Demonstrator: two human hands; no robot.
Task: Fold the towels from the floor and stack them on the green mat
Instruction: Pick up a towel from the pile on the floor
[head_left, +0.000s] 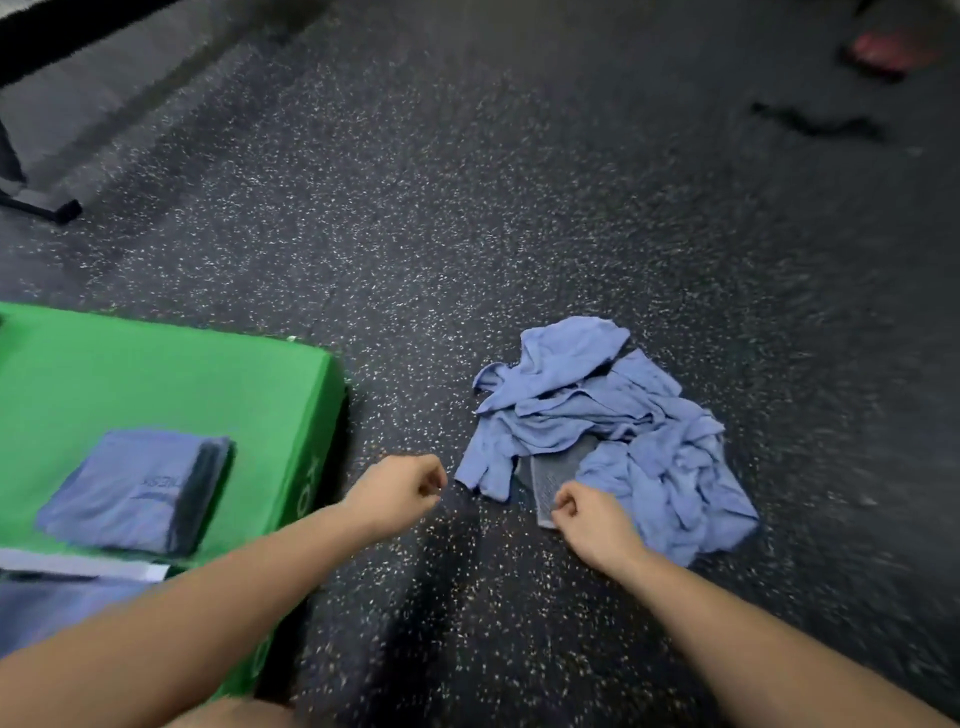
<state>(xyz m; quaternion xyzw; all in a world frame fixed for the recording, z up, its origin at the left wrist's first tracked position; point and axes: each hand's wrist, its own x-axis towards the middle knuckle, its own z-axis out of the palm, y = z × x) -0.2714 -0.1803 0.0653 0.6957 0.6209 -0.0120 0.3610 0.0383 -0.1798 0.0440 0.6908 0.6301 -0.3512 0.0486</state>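
Both bare forearms lay out over the speckled dark floor (519, 234), the hands low and close to the heap. The left hand (402, 488) had its fingers curled in with nothing visible between them. It hovered just left of the pile of blue towels (597, 410) without touching it. The right hand (592, 519) was curled too, knuckles up, with its fingertips at the near corner of a grey towel (558, 473). Blur hid whether they had pinched that corner or merely met it.

The grey towel ran from that corner away from the person, its long axis pointing roughly ahead and its far end tucked under blue folds. The right hand was plainly the nearer one. A pull towards the body would probably draw the towel out lengthwise, though the blue cloth lying over it might drag along.

Off to the left, well apart from the heap, sat the green mat (156, 374) with a folded stack (135, 488) already on it, so some towels were done and the heap remained. Farther off stood a black stand (47, 210) at the left edge, and a blurred red object (883, 52) lay at the far right.
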